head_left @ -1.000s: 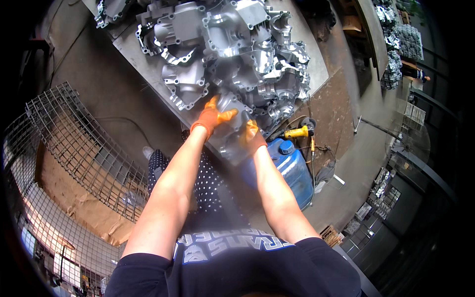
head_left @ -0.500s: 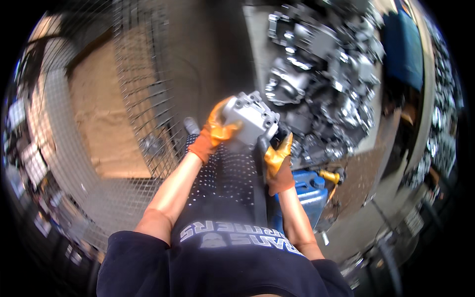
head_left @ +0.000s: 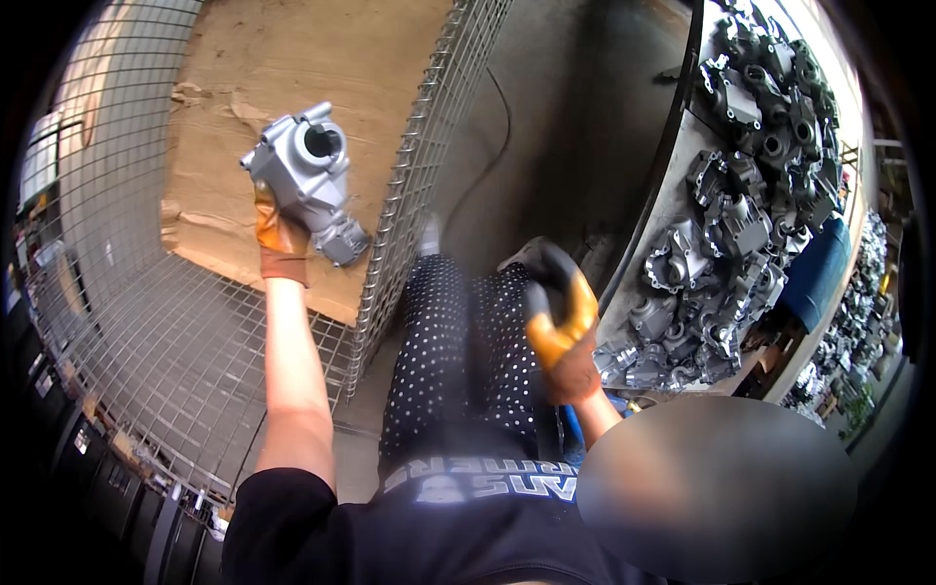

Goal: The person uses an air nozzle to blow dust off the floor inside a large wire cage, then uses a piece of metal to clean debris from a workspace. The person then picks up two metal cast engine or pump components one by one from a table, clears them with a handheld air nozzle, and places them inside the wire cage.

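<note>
Over cardboard (head_left: 278, 54), the outstretched left hand (head_left: 279, 232) apparently grips a casting (head_left: 294, 172).

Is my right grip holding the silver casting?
No, the left grip holds the silver casting; the right grip is open and empty.

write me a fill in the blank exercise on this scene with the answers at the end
1. The ____ hand holds a grey metal casting.
2. The wire basket stands on the left of the picture; the pile of other castings lies on the ____.
3. The dark trousers have a white polka-____ pattern.
4. The right hand wears a ____.

Missing words: left; right; dot; glove.
</note>
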Action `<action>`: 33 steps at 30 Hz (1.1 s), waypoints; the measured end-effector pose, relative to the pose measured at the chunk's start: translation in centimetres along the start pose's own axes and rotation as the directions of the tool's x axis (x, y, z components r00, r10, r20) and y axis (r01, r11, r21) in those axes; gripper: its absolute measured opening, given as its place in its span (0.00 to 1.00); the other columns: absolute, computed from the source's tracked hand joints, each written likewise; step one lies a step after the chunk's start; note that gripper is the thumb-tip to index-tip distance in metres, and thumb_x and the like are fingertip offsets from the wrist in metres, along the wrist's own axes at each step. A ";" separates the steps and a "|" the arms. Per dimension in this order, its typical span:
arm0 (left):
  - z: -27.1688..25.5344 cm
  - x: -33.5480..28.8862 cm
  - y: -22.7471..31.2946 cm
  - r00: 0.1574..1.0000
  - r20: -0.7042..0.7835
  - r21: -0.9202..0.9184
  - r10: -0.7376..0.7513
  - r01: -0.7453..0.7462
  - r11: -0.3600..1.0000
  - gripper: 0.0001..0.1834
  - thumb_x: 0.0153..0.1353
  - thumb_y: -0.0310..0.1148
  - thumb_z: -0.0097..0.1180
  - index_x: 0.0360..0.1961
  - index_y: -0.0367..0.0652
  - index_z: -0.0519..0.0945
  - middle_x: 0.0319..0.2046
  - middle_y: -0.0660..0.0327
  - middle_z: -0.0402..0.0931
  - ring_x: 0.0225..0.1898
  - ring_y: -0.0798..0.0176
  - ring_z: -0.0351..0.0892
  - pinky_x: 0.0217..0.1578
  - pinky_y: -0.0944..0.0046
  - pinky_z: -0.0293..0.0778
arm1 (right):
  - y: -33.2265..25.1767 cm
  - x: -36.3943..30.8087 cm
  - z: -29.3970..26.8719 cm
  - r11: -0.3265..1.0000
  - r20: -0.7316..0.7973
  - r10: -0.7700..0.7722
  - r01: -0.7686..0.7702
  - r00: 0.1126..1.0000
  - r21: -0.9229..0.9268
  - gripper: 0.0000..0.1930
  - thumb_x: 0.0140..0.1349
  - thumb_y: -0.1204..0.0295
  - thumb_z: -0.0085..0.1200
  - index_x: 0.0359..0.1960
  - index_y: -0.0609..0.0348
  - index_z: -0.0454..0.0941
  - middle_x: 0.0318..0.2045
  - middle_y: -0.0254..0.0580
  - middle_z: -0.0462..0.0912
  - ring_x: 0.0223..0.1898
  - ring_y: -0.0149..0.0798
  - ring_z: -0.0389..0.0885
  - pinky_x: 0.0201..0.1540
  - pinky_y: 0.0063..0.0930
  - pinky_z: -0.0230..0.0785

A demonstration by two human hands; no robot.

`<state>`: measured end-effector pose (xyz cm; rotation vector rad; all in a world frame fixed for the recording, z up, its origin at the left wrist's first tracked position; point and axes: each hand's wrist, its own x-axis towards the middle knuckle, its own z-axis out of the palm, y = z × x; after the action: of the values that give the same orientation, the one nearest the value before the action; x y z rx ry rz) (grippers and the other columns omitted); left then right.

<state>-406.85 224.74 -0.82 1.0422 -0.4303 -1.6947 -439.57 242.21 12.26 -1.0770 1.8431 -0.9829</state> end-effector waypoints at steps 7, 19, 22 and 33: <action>-17.3 7.4 -10.3 0.928 -0.235 0.169 -0.289 0.332 0.928 0.35 0.63 0.54 0.50 0.63 0.41 0.65 0.57 0.59 0.71 0.55 0.57 0.71 0.58 0.55 0.66 | 9.7 -13.5 -4.9 0.707 -0.219 0.525 -0.564 0.823 -0.427 0.15 0.58 0.76 0.53 0.48 0.64 0.76 0.38 0.47 0.82 0.40 0.39 0.81 0.47 0.30 0.71; -27.4 15.2 -17.1 0.930 -0.318 0.927 0.184 0.264 0.267 0.32 0.56 0.43 0.64 0.55 0.34 0.70 0.45 0.54 0.76 0.42 0.58 0.74 0.43 0.58 0.69 | 22.4 -25.6 -9.8 0.377 -0.446 0.860 -0.897 0.246 0.232 0.16 0.61 0.71 0.50 0.49 0.63 0.73 0.37 0.42 0.81 0.31 0.35 0.79 0.35 0.25 0.71; -17.8 16.1 -11.4 0.828 -0.296 0.952 0.477 0.299 0.073 0.39 0.46 0.50 0.71 0.53 0.34 0.72 0.45 0.55 0.77 0.43 0.58 0.74 0.47 0.58 0.71 | 24.2 -26.6 -12.4 0.278 -0.404 0.914 -0.678 -0.031 0.681 0.13 0.61 0.73 0.47 0.48 0.59 0.72 0.35 0.39 0.80 0.28 0.36 0.78 0.31 0.27 0.68; 23.9 -12.0 -34.2 0.550 0.680 0.728 -0.485 -0.428 0.536 0.17 0.56 0.25 0.58 0.48 0.39 0.78 0.46 0.58 0.77 0.46 0.63 0.77 0.50 0.65 0.72 | 36.5 -28.6 -25.1 0.072 -0.575 0.793 -0.908 -0.200 0.414 0.23 0.58 0.51 0.53 0.45 0.56 0.76 0.36 0.44 0.80 0.33 0.41 0.72 0.39 0.32 0.66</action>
<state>-445.37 243.75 -6.74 0.7230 -2.1374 -1.9530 -463.35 286.59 -3.22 0.9519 2.5593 -0.2386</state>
